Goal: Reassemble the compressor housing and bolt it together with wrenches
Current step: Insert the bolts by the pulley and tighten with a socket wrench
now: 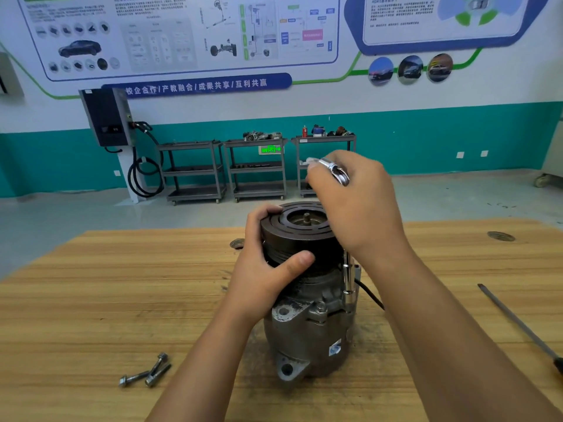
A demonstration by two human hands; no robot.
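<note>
The grey metal compressor point(307, 339) stands upright on the wooden table, its dark grooved pulley point(292, 236) on top. My left hand point(268, 269) grips the pulley's rim, thumb across its front. My right hand point(359, 202) is above and right of the pulley, curled round the top of a chrome socket wrench point(335, 172). The wrench's extension point(348, 281) runs straight down the housing's right side onto a bolt. Another bolt head point(320, 306) shows on the housing's flange.
Three loose bolts point(146, 373) lie at the table's front left. A long screwdriver point(521, 327) lies at the right edge. A small metal part point(237, 243) sits behind the compressor, and a round disc point(501, 236) is at the far right. Carts stand by the wall.
</note>
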